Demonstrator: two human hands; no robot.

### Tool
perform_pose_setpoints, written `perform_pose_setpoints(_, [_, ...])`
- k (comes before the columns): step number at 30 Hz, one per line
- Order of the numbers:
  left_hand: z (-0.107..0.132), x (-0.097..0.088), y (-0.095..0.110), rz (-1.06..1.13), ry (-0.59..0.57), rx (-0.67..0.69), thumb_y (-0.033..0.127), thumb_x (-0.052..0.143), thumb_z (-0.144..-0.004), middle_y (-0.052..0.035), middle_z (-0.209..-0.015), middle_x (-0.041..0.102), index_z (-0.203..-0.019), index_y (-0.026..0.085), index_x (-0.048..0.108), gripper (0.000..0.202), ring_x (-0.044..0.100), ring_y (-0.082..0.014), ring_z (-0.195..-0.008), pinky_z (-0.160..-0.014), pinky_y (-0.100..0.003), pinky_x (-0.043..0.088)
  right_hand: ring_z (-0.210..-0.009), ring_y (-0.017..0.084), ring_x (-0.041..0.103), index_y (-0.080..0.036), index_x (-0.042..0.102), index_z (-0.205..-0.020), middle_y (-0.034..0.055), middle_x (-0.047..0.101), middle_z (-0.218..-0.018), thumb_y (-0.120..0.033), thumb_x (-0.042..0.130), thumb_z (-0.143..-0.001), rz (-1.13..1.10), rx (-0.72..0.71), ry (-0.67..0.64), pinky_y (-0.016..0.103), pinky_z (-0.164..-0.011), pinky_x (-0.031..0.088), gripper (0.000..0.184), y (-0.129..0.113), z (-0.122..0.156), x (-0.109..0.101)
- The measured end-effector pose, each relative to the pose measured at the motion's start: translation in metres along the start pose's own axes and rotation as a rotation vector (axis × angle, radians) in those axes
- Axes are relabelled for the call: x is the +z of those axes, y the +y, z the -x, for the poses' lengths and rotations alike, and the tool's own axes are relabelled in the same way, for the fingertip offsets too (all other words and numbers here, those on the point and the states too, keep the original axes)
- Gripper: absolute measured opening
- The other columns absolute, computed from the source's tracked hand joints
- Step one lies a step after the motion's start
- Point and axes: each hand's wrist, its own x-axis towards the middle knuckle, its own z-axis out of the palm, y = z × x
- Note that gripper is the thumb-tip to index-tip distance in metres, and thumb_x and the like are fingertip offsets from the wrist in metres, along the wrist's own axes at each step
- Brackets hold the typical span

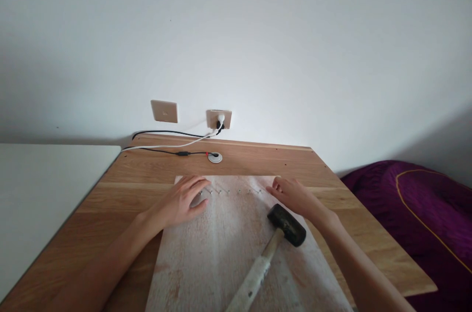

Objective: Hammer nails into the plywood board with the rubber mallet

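A whitish, worn wooden board (206,248) lies on the wooden table. Several small nails (228,191) stand in a row across its far part, some leaning. My left hand (184,199) rests over the board's left side, fingers and thumb spread around the leftmost nails, holding nothing that I can see. At the far right corner of the board is my right hand (293,194), fingers loosely bent and thumb apart, beside the rightmost nail. A mallet with a black head (286,225) and a pale, worn handle lies on the board, touched by neither hand.
Behind the board, cables (177,146) run along the table (140,194) to a wall socket (219,119) and a round cable outlet (215,158). A blank wall plate (164,111) is to the left. A white surface (47,194) adjoins the left side; purple fabric (383,194) lies right.
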Motion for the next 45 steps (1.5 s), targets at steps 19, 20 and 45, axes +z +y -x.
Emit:
perform_pose_setpoints(19, [0.006, 0.006, -0.005, 0.101, 0.178, 0.048, 0.018, 0.054, -0.107, -0.0050, -0.100, 0.076, -0.113, 0.021, 0.070, 0.017, 0.072, -0.0186, -0.094, -0.086, -0.033, 0.057, -0.091, 0.028, 0.076, -0.015, 0.076, -0.093, 0.0178, 0.080, -0.101, -0.013, 0.052, -0.096, 0.198, 0.015, -0.086, 0.031, -0.072, 0.045, 0.025, -0.023, -0.004, -0.007])
perform_pose_setpoints(20, [0.006, 0.006, -0.006, 0.101, 0.177, 0.046, 0.019, 0.054, -0.107, -0.0048, -0.099, 0.076, -0.113, 0.021, 0.070, 0.017, 0.072, -0.0184, -0.094, -0.086, -0.033, 0.057, -0.090, 0.028, 0.076, -0.015, 0.076, -0.094, 0.0169, 0.080, -0.101, -0.012, 0.053, -0.094, 0.189, 0.008, -0.084, 0.031, -0.071, 0.044, 0.023, -0.022, -0.004, -0.007])
perform_pose_setpoints(45, [-0.009, 0.008, 0.033, -0.026, 0.144, 0.035, 0.044, 0.057, -0.108, -0.0021, -0.080, 0.063, -0.079, 0.019, 0.062, 0.039, 0.061, -0.0175, -0.077, -0.071, -0.032, 0.048, -0.095, 0.024, 0.073, -0.019, 0.068, -0.112, 0.0092, 0.078, -0.102, -0.028, 0.047, -0.111, 0.015, -0.234, 0.040, 0.030, -0.084, 0.047, 0.023, -0.058, 0.022, -0.003])
